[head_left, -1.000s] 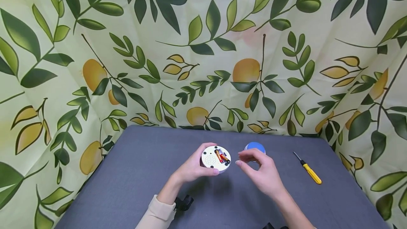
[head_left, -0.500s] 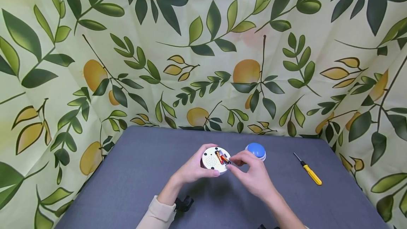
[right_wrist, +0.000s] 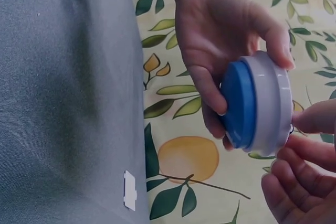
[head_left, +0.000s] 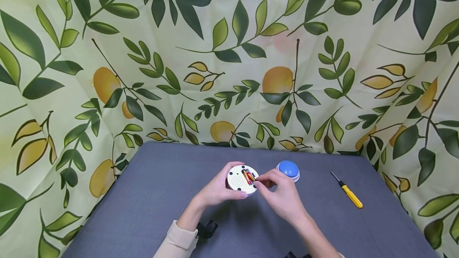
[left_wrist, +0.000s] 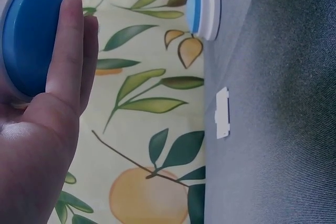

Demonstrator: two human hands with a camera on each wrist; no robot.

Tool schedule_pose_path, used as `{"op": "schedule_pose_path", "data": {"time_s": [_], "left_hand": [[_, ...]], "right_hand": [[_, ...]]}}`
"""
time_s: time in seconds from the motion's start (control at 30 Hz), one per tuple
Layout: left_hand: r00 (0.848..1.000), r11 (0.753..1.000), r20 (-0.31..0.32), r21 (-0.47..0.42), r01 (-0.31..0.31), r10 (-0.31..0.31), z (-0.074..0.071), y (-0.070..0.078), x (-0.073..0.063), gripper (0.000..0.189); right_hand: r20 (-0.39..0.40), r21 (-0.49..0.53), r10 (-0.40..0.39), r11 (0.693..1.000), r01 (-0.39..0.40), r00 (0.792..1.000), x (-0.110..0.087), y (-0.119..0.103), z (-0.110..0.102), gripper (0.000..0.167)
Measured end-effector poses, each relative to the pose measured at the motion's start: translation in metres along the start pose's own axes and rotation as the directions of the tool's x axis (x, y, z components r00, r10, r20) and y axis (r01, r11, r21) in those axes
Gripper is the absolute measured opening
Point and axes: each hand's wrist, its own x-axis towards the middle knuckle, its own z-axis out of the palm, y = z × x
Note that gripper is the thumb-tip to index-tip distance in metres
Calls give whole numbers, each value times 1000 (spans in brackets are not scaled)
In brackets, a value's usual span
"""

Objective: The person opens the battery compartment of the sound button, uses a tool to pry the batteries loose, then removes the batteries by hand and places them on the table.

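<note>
My left hand (head_left: 215,188) grips a round white push-button (head_left: 236,181) by its rim, above the table. Its underside, with speaker holes and an uncovered battery compartment, faces up in the head view. Red and black batteries (head_left: 247,176) sit in that compartment. The left wrist view shows the button's blue dome (left_wrist: 37,35) against the left fingers. My right hand (head_left: 283,196) pinches the end of one battery at the compartment's right side; its fingertips (right_wrist: 299,142) partly hide that end. In the right wrist view, thumb and forefinger meet at the white base (right_wrist: 270,103).
A second blue-domed button (head_left: 288,169) stands on the grey table (head_left: 161,178) behind my right hand. A screwdriver (head_left: 348,191) with a yellow handle lies at the right. A white battery cover (left_wrist: 222,113) lies on the table. Patterned cloth (head_left: 229,71) rises behind.
My right hand has moved left to the button's underside and its fingertips have reached the battery end. The tilted battery now sits lower in the compartment. My left hand has barely moved.
</note>
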Motion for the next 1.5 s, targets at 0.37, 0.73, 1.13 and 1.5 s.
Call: {"op": "schedule_pose_path", "data": {"time_s": [0.37,0.73,1.13,1.5], "left_hand": [[1000,999,-22,34,20,-19,0,-1,-2,82],[999,999,-30,52,17,-15,-2,-1,-2,83],[998,1000,-55,25,-7,8,-8,1,-1,83],[993,1000,-114,19,-6,8,-21,2,-4,82]], "right_hand": [[3,-109,88,990,-87,996,3,-11,4,11],[-38,-40,124,991,-126,992,6,-6,-1,10],[29,246,300,922,-298,953,13,14,-7,8],[100,453,404,795,-403,909,28,53,9,19]]}}
